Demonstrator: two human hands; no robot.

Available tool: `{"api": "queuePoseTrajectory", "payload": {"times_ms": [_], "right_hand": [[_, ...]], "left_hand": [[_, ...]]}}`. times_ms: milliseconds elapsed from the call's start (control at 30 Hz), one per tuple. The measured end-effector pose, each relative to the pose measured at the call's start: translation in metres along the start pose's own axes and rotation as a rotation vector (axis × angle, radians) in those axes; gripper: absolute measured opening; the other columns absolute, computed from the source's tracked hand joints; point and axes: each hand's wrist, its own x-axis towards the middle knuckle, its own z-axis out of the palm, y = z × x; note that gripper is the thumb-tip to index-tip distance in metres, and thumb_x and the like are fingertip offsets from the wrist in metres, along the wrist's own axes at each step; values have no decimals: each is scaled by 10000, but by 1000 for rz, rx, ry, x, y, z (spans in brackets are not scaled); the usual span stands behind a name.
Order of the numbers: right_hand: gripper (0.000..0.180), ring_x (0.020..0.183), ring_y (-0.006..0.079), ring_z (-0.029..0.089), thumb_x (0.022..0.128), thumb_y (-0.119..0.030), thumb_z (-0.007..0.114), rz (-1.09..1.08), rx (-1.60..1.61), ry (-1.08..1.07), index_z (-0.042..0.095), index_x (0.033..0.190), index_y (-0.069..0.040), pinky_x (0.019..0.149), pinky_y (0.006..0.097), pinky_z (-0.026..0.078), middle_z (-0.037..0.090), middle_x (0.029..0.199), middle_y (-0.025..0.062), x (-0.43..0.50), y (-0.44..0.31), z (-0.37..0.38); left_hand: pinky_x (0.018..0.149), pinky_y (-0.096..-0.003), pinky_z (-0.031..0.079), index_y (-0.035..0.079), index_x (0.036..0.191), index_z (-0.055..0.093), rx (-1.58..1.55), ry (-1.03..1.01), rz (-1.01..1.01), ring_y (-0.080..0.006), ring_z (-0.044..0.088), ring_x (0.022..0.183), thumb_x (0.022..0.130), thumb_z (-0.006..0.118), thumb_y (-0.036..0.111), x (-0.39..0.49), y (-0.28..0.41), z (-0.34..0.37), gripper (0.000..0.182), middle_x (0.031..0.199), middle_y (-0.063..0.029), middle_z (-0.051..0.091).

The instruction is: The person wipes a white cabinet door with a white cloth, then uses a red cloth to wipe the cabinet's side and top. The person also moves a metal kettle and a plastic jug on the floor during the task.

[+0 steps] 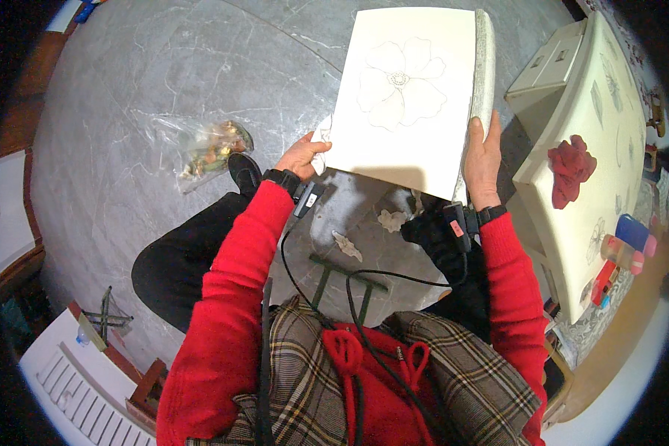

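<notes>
A cream panel with a line-drawn flower is held up in front of me, a rough grey strip running along its right side. At the panel's lower left edge, my left hand grips a crumpled white cloth or tissue. My right hand clasps the opposite side, thumb toward the front and fingers on the grey strip. What lies behind the panel is hidden. Both wrists carry black straps with small cabled devices.
A cream cabinet and flower-patterned tabletop stand at right, with a dark red cloth and several small items. Left on the floor lies a clear plastic bag of scraps. Torn scraps lie near a green metal frame. Cables cross my lap.
</notes>
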Motion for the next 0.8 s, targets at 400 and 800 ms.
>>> {"api": "queuePoseTrajectory", "payload": {"times_ms": [400,800], "right_hand": [[622,1294,392,368,953,-324,447,-9,10,-2,293,1362,118,1082,386,277,369,1379,311,0,-3,0],[620,1306,384,352,959,-333,433,11,-15,-21,293,1365,114,1090,381,263,355,1391,306,1,-1,0]], "left_hand": [[981,-420,467,27,1379,342,-29,159,-64,-280,551,1146,832,499,-98,3,-1,-2,582,1291,-152,519],[985,-409,465,34,1399,309,9,84,-45,-283,540,1160,819,499,-109,-2,4,4,627,1309,-145,503]]}}
